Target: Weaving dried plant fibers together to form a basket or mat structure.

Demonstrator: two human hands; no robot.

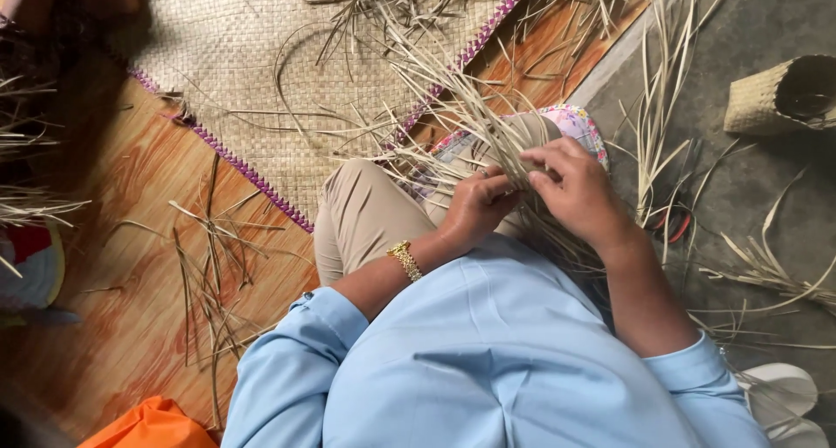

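Fingers (533,162) pinch dried leaf strips (453,108) near the woven mat (261,56) edge

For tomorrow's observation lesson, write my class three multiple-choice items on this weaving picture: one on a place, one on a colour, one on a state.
1. Where does the small woven straw basket lie?
A. upper right, on the grey floor
B. on the woven mat
C. in the person's lap

2. What colour is the zigzag edging of the flat woven straw mat?
A. green
B. purple
C. black

3. What are the left hand and right hand doing?
A. resting open
B. holding scissors
C. gripping the dry pale straw strips

Answers: 1 A, it lies on its side off the mat; 2 B, the trim shows purple; 3 C, both hands' fingers close on the strips.
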